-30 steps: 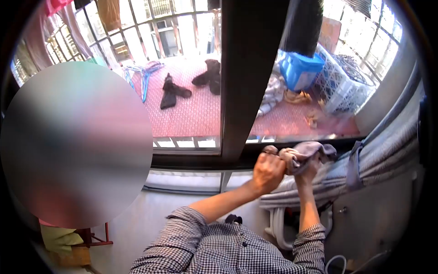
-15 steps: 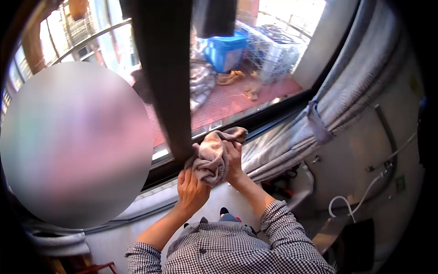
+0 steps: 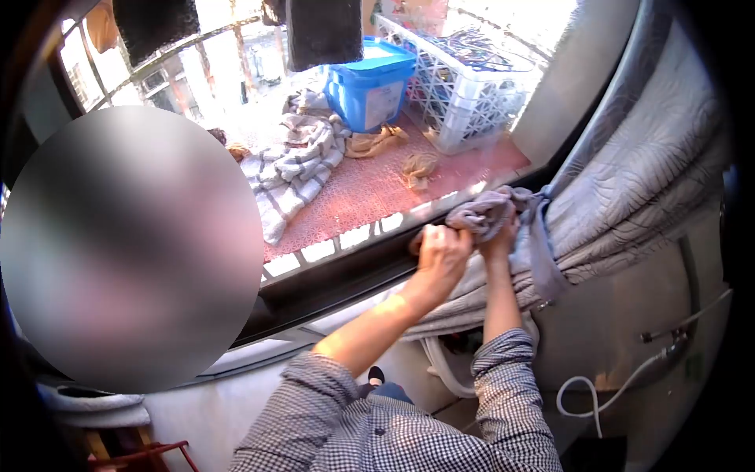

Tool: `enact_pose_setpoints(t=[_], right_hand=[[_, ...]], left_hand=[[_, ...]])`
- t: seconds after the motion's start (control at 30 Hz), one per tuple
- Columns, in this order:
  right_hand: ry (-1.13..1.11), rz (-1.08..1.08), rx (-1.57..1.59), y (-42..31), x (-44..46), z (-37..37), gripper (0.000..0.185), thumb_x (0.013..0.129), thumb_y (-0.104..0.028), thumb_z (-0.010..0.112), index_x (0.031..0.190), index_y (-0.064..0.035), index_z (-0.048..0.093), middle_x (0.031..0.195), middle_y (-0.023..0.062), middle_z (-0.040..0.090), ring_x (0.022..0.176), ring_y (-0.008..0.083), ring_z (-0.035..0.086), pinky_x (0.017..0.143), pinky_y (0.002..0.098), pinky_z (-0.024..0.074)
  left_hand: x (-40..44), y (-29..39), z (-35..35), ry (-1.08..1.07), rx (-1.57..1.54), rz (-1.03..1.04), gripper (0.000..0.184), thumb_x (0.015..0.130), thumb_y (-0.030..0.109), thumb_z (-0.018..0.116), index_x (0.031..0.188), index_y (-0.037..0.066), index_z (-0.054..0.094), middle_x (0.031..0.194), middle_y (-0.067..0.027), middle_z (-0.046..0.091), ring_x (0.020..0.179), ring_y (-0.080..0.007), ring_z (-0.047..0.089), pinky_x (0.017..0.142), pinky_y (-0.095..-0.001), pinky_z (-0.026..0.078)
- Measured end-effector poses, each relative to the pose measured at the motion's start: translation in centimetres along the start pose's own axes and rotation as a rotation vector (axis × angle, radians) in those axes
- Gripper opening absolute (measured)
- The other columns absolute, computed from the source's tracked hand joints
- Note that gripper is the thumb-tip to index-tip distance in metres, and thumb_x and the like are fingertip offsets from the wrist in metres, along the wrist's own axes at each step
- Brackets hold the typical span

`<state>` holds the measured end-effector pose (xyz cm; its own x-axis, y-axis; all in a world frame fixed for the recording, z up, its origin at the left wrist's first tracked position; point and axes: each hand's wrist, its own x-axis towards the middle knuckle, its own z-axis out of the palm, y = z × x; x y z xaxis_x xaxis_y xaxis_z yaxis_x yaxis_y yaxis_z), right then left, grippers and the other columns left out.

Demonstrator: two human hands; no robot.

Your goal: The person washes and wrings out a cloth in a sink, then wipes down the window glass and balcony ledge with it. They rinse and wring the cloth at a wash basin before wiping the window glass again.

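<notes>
A crumpled greyish-brown cloth (image 3: 481, 214) is bunched on the dark window frame (image 3: 338, 283), close to the gathered grey curtain (image 3: 629, 189). My left hand (image 3: 444, 259) is closed on the cloth's near-left part, its fingers curled at the frame. On the other side, my right hand (image 3: 500, 237) grips the bulk of the cloth beside the curtain tie (image 3: 544, 244). The cloth hides part of the right fingers.
Beyond the window, a blue bucket (image 3: 370, 94), a white plastic crate (image 3: 464, 102) and a checked cloth (image 3: 295, 169) rest on a red floor (image 3: 354, 197). A white hose (image 3: 578, 381) hangs at the right. A blurred oval covers the left side.
Both hands and the cloth have moved right along the window frame, up to the curtain. The dark upright that stood in the middle of the view no longer shows there.
</notes>
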<state>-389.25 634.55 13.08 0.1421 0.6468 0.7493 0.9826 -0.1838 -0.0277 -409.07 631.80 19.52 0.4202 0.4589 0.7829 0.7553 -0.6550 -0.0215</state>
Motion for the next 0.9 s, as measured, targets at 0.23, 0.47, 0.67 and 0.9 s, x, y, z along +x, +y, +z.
enact_pose_setpoints(t=[0.23,0.47,0.67,0.9], right_hand=[[-0.078,0.069,0.157,-3.0,0.9,-3.4,0.048,0.079,-0.041,0.060,0.117,-0.0139,0.052,0.113,0.0041,0.054,0.106,0.0206,0.053,0.083,0.0399,0.0397],[0.061,-0.085,0.404,-17.2,-3.5,-7.9,0.045,0.077,-0.037,0.063,0.111,-0.0094,0.056,0.099,0.0064,0.059,0.090,0.0243,0.058,0.075,0.0391,0.0385],[0.268,-0.096,0.656,-29.7,-10.5,-12.8,0.042,0.077,-0.029,0.064,0.109,-0.0026,0.054,0.099,0.0148,0.057,0.083,0.0322,0.054,0.081,0.0420,0.0388],[-0.143,0.410,1.938,-45.1,-12.2,-20.3,0.036,0.088,-0.036,0.059,0.108,-0.0089,0.048,0.099,0.0046,0.052,0.088,0.0179,0.055,0.082,0.0338,0.0470]], left_hand=[[-0.8,-1.5,-1.1,0.036,-0.177,-0.026,0.007,0.073,0.016,0.052,0.071,0.010,0.051,0.066,-0.0078,0.054,0.066,-0.0227,0.052,0.071,-0.0389,0.040],[-9.5,-6.9,-11.3,0.005,0.014,-0.134,0.009,0.072,0.019,0.055,0.076,0.011,0.056,0.077,-0.0023,0.052,0.078,-0.0202,0.050,0.068,-0.0379,0.035],[-17.3,-13.7,-22.8,0.103,-0.286,-0.189,0.029,0.077,0.015,0.060,0.104,0.004,0.058,0.105,-0.0116,0.058,0.103,-0.0290,0.053,0.087,-0.0444,0.037],[-25.0,-22.8,-30.7,0.062,0.004,-0.165,0.032,0.072,0.024,0.061,0.098,0.005,0.060,0.107,-0.0110,0.057,0.105,-0.0302,0.052,0.090,-0.0468,0.038]])
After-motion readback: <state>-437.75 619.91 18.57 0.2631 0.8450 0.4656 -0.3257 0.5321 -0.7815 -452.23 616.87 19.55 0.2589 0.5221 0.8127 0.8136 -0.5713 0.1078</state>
